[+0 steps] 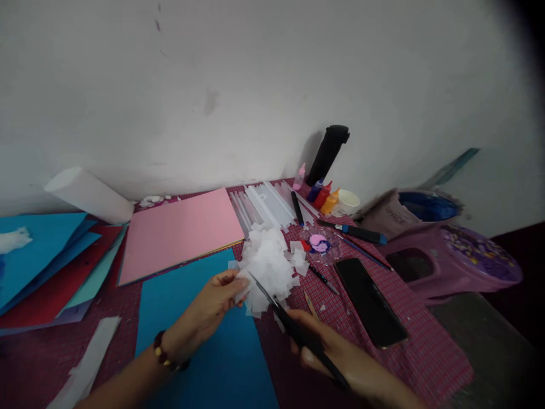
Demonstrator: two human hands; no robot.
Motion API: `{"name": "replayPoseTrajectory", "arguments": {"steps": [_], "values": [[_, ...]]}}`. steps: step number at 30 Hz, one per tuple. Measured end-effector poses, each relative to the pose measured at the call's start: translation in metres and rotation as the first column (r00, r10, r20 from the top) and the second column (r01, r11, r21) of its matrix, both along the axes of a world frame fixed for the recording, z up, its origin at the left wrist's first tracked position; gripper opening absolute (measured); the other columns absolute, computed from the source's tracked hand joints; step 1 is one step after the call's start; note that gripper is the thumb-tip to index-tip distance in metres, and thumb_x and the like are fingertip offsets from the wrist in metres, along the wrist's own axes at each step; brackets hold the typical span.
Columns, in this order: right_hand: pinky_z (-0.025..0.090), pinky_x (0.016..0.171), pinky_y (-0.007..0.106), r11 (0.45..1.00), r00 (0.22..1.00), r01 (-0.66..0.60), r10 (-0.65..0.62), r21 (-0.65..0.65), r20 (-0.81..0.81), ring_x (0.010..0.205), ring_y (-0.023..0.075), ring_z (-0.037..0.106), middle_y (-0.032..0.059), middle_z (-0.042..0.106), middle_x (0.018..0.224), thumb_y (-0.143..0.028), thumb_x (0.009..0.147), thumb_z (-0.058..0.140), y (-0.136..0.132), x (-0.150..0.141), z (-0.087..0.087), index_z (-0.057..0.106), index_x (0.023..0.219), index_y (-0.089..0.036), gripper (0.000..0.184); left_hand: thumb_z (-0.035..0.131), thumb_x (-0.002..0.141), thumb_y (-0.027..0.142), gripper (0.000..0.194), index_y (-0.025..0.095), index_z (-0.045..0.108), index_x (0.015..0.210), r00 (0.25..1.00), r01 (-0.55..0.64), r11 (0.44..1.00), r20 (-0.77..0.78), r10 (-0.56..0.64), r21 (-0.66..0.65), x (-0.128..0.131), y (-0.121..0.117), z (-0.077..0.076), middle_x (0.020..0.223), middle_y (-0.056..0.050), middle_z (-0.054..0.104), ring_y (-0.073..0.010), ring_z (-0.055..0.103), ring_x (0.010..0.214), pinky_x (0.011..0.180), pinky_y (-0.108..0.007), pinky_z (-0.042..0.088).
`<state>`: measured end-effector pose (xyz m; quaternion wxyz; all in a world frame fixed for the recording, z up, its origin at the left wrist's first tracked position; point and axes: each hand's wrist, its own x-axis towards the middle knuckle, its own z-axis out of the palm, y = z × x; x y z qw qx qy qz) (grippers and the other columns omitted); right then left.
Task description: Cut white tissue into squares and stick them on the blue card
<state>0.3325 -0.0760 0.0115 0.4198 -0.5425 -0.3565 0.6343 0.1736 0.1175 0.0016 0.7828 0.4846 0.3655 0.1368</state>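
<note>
My left hand (223, 298) pinches a small piece of thin white paper (242, 287) at the edge of a pile. In my right hand (317, 343) are black-handled scissors (293, 329), their blades pointing up and left toward that piece. Whether the blades touch the paper I cannot tell. Just behind both hands lies a loose heap of white paper squares (268, 258), some spilling over a blue sheet (200, 341). A bracelet is on my left wrist.
Pink sheets (183, 233) lie behind the blue one, coloured sheets (46, 261) to the left. A white roll (91, 196) leans by the wall. On the right are a phone (370, 301), a box cutter (355, 231), paint bottles (322, 196) and a purple stool (477, 261).
</note>
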Motion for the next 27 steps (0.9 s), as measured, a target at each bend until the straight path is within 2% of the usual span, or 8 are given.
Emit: {"name": "replayPoseTrajectory", "arguments": {"steps": [3,7,13,16,19,21,24,27], "values": [[0.033,0.068,0.028,0.999,0.999,0.02,-0.018,0.039,-0.043,0.073,0.0136,0.039,0.0005,0.047,0.087,-0.057,0.078,0.063,0.008,-0.003,0.001,0.049,0.124,-0.019,0.061,0.068,0.073,0.035,0.022,0.015,0.06,0.066,0.999,0.032,0.999,-0.008,-0.032,0.022,0.001,-0.005,-0.005,0.058,0.003,0.05,-0.0091,0.042,0.054,0.053,-0.023,0.032],[0.029,0.057,0.024,0.997,0.999,0.037,-0.034,0.064,-0.042,0.065,0.011,0.037,-0.0011,0.046,0.08,-0.065,0.076,0.06,0.009,-0.003,0.0,0.053,0.114,-0.017,0.061,0.068,0.073,0.033,0.021,0.015,0.059,0.066,0.999,0.049,0.998,-0.002,-0.049,0.028,0.006,-0.007,-0.009,0.059,0.002,0.051,-0.009,0.042,0.053,0.053,-0.023,0.032],[0.023,0.044,0.019,0.993,0.99,0.112,-0.109,0.03,-0.092,0.048,0.0053,0.031,-0.0054,0.043,0.069,-0.062,0.075,0.063,0.002,-0.004,-0.021,0.053,0.113,-0.018,0.059,0.07,0.072,0.031,0.019,0.015,0.062,0.069,0.999,0.035,0.999,0.03,-0.035,-0.02,0.012,-0.008,-0.012,0.062,0.002,0.054,-0.0083,0.045,0.054,0.054,-0.022,0.035],[0.022,0.042,0.019,0.989,0.983,0.151,-0.15,0.002,-0.104,0.044,0.0039,0.031,-0.006,0.043,0.068,-0.06,0.076,0.063,0.002,-0.004,-0.024,0.053,0.115,-0.017,0.059,0.072,0.07,0.034,0.021,0.016,0.062,0.074,0.999,0.027,0.996,0.034,-0.024,-0.088,0.011,-0.006,-0.008,0.066,0.001,0.058,-0.0094,0.05,0.056,0.056,-0.023,0.038],[0.03,0.048,0.02,0.99,0.989,0.134,-0.131,0.039,-0.073,0.052,0.0065,0.038,-0.0029,0.047,0.075,-0.063,0.076,0.061,0.002,0.0,-0.017,0.051,0.119,-0.018,0.063,0.072,0.066,0.033,0.022,0.016,0.059,0.071,1.0,0.027,0.992,0.0,-0.027,-0.12,0.006,-0.003,-0.003,0.062,0.0,0.058,-0.0105,0.051,0.055,0.053,-0.023,0.039],[0.037,0.061,0.024,0.994,0.996,0.085,-0.082,0.074,-0.044,0.066,0.011,0.046,0.0012,0.051,0.086,-0.063,0.079,0.058,0.0,0.004,-0.01,0.049,0.125,-0.019,0.064,0.071,0.066,0.03,0.022,0.016,0.055,0.063,0.999,0.025,0.997,-0.033,-0.028,-0.076,0.003,0.0,0.0,0.057,0.001,0.056,-0.0088,0.048,0.05,0.05,-0.022,0.037],[0.038,0.077,0.032,0.996,0.999,0.036,-0.034,0.088,-0.022,0.082,0.0167,0.048,0.0055,0.053,0.098,-0.063,0.083,0.052,-0.007,0.01,-0.005,0.042,0.133,-0.021,0.066,0.071,0.067,0.029,0.023,0.016,0.053,0.06,0.999,-0.022,1.0,-0.04,0.023,0.006,0.0,0.006,0.003,0.054,0.003,0.054,-0.0072,0.046,0.048,0.05,-0.021,0.035],[0.037,0.077,0.033,0.998,1.0,0.015,-0.014,0.057,-0.016,0.083,0.0179,0.048,0.0062,0.053,0.099,-0.066,0.081,0.051,-0.012,0.011,-0.005,0.04,0.135,-0.022,0.07,0.071,0.069,0.031,0.022,0.017,0.054,0.063,0.993,-0.11,0.992,-0.025,0.111,0.054,-0.001,0.012,0.005,0.052,0.004,0.053,-0.0074,0.047,0.049,0.051,-0.021,0.036]]}}
